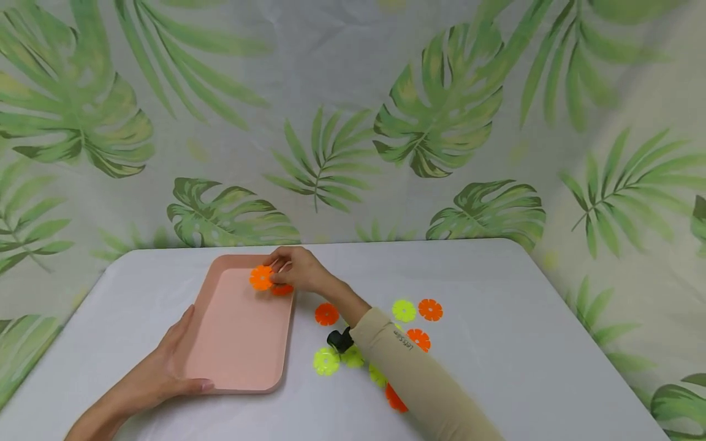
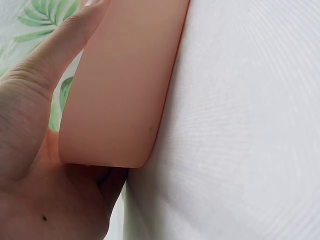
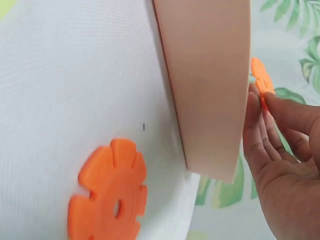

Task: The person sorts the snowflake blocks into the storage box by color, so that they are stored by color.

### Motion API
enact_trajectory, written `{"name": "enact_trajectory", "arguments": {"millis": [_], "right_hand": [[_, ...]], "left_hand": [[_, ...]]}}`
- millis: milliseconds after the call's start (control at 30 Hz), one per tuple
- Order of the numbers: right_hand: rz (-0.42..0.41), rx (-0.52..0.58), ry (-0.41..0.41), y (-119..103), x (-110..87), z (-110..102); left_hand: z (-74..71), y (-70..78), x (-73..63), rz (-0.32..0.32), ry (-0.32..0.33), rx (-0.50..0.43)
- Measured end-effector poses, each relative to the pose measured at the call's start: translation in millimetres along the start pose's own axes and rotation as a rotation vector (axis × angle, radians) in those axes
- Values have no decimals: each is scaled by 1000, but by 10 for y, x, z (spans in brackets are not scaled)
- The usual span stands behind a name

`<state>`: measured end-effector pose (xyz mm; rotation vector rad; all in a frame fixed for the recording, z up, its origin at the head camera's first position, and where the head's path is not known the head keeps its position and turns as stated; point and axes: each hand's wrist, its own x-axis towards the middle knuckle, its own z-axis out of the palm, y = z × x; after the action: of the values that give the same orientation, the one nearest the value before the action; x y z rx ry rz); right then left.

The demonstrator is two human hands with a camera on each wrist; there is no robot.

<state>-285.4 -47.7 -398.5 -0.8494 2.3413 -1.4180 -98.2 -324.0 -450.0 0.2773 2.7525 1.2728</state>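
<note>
- At the far left, green leaves print the pale backdrop [image 1: 325,49], which runs down beside the slanting left edge of the white counter [image 1: 496,367]; the counter's back corners are rounded.
- The left hand [image 1: 157,373] grips the tray [image 1: 237,343] at its near left corner, thumb along the near rim, fingers along the left side.
- The pink tray sits on the left part of the counter; the left wrist view shows its smooth outer wall beside finely textured white.
- Over the tray's far right corner, the right hand [image 1: 298,269] pinches an orange disc [image 1: 261,277], notched like a flower. A redder disc [image 1: 282,290] shows just under the fingers; whether held or lying in the tray, I cannot tell.
- Just right of the tray, an orange and a lime disc [image 1: 326,362] lie on the counter, near a black device [image 1: 340,340] at the right wrist.
- Around the beige sleeve [image 1: 408,367], more lime and orange discs lie scattered, some partly covered by it.
- Rightward, the counter's edge slants toward the viewer; the backdrop turns lighter and warmer there, with more leaves.
</note>
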Motion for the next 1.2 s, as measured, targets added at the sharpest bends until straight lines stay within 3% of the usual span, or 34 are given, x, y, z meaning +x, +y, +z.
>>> {"name": "enact_trajectory", "arguments": {"millis": [267, 633, 833, 933, 1100, 1200], "right_hand": [[37, -59, -12, -16, 116, 151], [90, -129, 1, -74, 238, 259], [130, -232, 22, -93, 328, 358], [166, -206, 54, -75, 351, 406], [215, -34, 94, -72, 361, 472], [234, 1, 114, -83, 369, 479]], "left_hand": [[-35, 15, -3, -61, -29, -4], [-23, 21, 14, -20, -10, 24], [-40, -17, -8, -41, -15, 31], [-33, -23, -8, -45, -21, 13], [-29, -13, -4, -46, -24, 19], [-33, -2, -4, -54, -28, 21]]}}
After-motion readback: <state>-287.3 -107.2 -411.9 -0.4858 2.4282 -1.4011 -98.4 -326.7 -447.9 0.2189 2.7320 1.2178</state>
